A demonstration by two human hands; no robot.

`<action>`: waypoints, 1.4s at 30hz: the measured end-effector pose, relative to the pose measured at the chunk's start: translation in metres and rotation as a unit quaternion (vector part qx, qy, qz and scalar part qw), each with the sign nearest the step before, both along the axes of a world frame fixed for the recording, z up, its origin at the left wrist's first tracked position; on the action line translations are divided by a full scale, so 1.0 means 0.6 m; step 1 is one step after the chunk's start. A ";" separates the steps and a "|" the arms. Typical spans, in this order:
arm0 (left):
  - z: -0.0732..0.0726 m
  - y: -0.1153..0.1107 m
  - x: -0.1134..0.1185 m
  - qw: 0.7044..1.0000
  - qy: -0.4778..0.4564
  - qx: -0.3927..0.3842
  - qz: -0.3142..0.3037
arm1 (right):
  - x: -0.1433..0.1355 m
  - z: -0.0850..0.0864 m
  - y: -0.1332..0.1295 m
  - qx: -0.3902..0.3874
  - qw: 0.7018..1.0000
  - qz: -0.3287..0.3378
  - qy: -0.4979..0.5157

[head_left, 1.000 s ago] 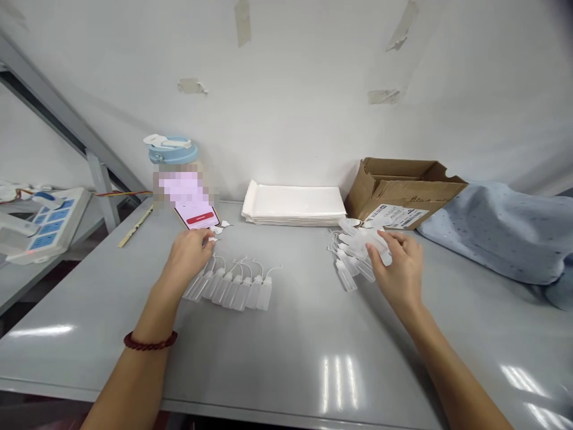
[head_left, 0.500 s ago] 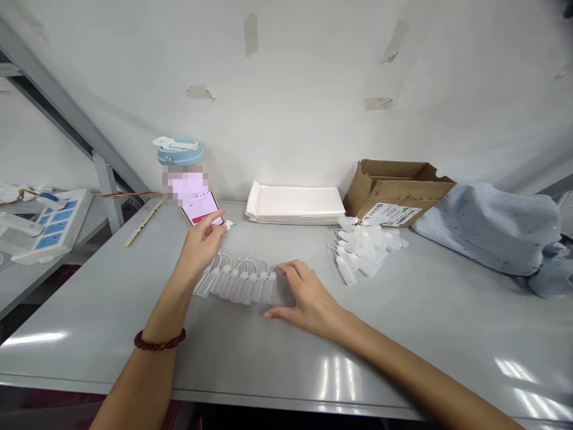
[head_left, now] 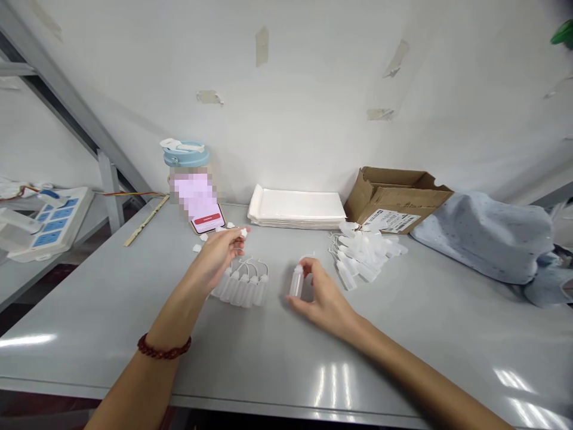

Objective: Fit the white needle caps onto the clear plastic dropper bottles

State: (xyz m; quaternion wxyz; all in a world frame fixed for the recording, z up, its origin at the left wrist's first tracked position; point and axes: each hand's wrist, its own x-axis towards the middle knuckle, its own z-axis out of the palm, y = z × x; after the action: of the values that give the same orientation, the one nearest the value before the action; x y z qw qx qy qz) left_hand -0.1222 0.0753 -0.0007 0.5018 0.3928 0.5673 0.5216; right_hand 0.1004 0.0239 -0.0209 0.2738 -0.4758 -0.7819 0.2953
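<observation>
Right hand (head_left: 329, 306) pinches bottle (head_left: 296, 285), long axis running away from the person, neck outermost; left hand (head_left: 213, 257), pinching white piece (head_left: 243, 233), left of it.

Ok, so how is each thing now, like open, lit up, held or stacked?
Right hand: holding a bottle
Left hand: pinching a white piece
Bottle row: lying side by side
Bottle pile: lying heaped
Box: open
Phone: screen lit
Cup: lid on
Packets: stacked
Cloth: rumpled
</observation>
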 end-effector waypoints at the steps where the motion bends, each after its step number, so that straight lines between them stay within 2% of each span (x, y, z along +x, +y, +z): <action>1: 0.001 -0.003 0.010 1.000 -0.018 -0.006 -0.022 | 0.011 0.003 0.002 -0.027 0.999 -0.005 0.039; 4: 0.002 -0.018 0.046 0.993 -0.059 -0.026 -0.098 | 0.040 0.009 0.006 -0.161 0.969 0.006 0.187; 7: 0.004 -0.037 0.083 0.982 -0.079 -0.045 -0.164 | 0.056 0.012 0.008 -0.286 0.902 0.012 0.324; 10: 0.008 -0.053 0.107 0.974 -0.070 -0.054 -0.209 | 0.061 0.011 0.009 -0.322 0.861 0.005 0.393; 12: 0.011 -0.061 0.115 0.971 -0.034 -0.062 -0.227 | 0.062 0.009 0.009 -0.326 0.855 -0.002 0.403; 14: 0.012 -0.065 0.118 0.968 0.007 -0.073 -0.240 | 0.063 0.009 0.007 -0.321 0.864 -0.010 0.388; 20: 0.002 -0.072 0.122 0.964 -0.004 -0.054 -0.262 | 0.068 0.012 -0.010 -0.201 0.947 -0.019 0.249; 26: 0.005 -0.081 0.131 0.966 0.016 -0.012 -0.257 | 0.068 0.007 -0.016 -0.081 0.985 0.027 0.152; 31: 0.005 -0.089 0.137 0.968 0.073 0.059 -0.234 | 0.064 -0.009 -0.013 0.042 0.993 0.063 0.090; 36: 0.001 -0.093 0.143 0.955 0.169 0.127 -0.210 | 0.062 -0.025 -0.009 0.162 0.984 0.061 0.037; 39: 0.001 -0.094 0.146 0.948 0.209 0.125 -0.205 | 0.061 -0.032 -0.007 0.219 0.974 0.048 0.019; 42: 0.002 -0.093 0.147 0.952 0.198 0.093 -0.215 | 0.058 -0.036 -0.009 0.253 0.967 0.016 0.016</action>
State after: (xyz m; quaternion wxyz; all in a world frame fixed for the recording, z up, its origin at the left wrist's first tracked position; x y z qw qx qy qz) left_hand -0.0340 0.0195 0.0002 0.4407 0.6458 0.5067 0.3632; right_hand 0.1355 0.0186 -0.0424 0.3929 -0.3739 -0.8341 0.1000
